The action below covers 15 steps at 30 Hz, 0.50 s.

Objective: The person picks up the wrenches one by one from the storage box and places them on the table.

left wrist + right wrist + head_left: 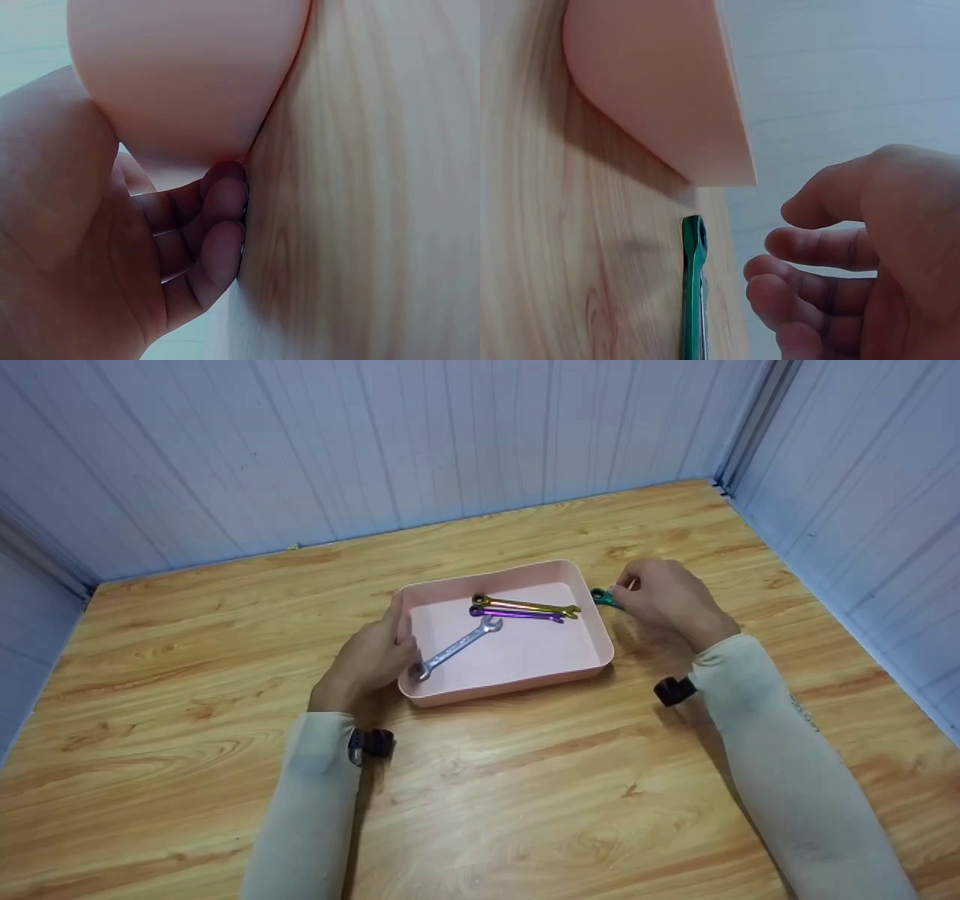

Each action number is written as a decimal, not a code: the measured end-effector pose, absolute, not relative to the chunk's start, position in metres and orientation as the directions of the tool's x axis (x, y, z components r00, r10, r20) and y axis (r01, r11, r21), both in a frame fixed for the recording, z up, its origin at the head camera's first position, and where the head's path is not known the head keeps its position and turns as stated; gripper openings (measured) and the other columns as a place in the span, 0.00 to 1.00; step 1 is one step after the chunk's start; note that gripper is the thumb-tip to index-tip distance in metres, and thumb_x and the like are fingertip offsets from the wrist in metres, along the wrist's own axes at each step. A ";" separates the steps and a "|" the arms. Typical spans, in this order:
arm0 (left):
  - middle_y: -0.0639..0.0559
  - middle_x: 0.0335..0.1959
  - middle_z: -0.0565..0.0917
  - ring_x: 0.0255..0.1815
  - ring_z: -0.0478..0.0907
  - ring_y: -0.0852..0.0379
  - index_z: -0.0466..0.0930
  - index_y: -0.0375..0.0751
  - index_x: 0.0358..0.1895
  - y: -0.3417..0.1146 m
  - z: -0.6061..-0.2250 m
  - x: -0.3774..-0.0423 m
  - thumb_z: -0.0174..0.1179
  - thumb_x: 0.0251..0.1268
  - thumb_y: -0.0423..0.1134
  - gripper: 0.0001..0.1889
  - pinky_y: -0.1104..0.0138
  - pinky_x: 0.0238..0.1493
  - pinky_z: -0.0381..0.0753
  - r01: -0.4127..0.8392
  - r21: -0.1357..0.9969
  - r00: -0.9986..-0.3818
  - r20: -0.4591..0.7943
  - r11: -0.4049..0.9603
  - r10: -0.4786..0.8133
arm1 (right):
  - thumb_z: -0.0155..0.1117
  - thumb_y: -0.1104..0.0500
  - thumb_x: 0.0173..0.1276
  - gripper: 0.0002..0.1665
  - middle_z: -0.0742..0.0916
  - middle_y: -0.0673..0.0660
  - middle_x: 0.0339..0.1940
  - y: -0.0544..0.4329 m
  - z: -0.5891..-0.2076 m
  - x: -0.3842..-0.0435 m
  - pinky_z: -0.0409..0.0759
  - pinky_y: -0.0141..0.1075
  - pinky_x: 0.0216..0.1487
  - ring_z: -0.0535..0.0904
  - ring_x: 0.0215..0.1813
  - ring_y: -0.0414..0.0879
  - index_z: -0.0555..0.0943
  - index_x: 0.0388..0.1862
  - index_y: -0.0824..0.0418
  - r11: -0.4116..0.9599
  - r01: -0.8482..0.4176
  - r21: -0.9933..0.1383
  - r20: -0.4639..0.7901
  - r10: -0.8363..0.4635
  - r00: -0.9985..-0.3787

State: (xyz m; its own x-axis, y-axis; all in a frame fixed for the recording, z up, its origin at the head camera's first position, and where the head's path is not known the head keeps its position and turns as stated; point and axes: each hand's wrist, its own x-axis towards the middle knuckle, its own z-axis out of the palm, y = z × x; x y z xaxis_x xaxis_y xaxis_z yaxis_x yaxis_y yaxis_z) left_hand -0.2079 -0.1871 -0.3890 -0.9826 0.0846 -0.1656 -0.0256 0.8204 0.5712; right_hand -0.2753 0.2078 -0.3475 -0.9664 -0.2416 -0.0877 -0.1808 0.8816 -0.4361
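A pink tray (525, 654) holds a silver wrench (456, 649), a gold ratchet wrench (529, 606) and a purple ratchet wrench (516, 615). My left hand (367, 656) grips the tray's left side, thumb at the rim; the left wrist view shows its fingers (225, 199) curled low against the outer wall (187, 82). Just beyond the tray's right wall, a green ratchet wrench (602, 597) is partly covered by my right hand (667, 596). In the right wrist view that wrench (692, 292) lies on the table, apart from the loosely bent fingers, with a silvery edge beside it.
The wood-grain table (480, 802) extends around the tray on all sides. Pale ribbed panels (420, 442) stand along its back, and another panel (847, 510) runs down the right side. Each wrist carries a small black camera (673, 691).
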 end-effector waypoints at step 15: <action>0.47 0.52 0.81 0.53 0.74 0.47 0.31 0.55 0.82 -0.184 -0.389 -0.208 0.47 0.75 0.48 0.41 0.53 0.59 0.70 -0.064 0.580 -0.979 -0.196 0.812 0.063 | 0.57 0.55 0.73 0.11 0.84 0.55 0.34 0.175 -0.360 -0.264 0.74 0.43 0.38 0.76 0.35 0.49 0.84 0.38 0.59 0.763 -0.346 -0.546 0.155 -0.314 -0.937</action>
State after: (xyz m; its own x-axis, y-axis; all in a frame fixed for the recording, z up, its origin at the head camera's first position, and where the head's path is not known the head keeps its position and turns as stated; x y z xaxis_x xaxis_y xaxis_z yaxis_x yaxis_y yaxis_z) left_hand -0.2079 -0.1837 -0.3891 -0.9787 0.0629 -0.1956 -0.0636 0.8123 0.5798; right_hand -0.2645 0.1748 -0.3596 -0.9367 -0.3140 0.1548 -0.3460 0.7629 -0.5461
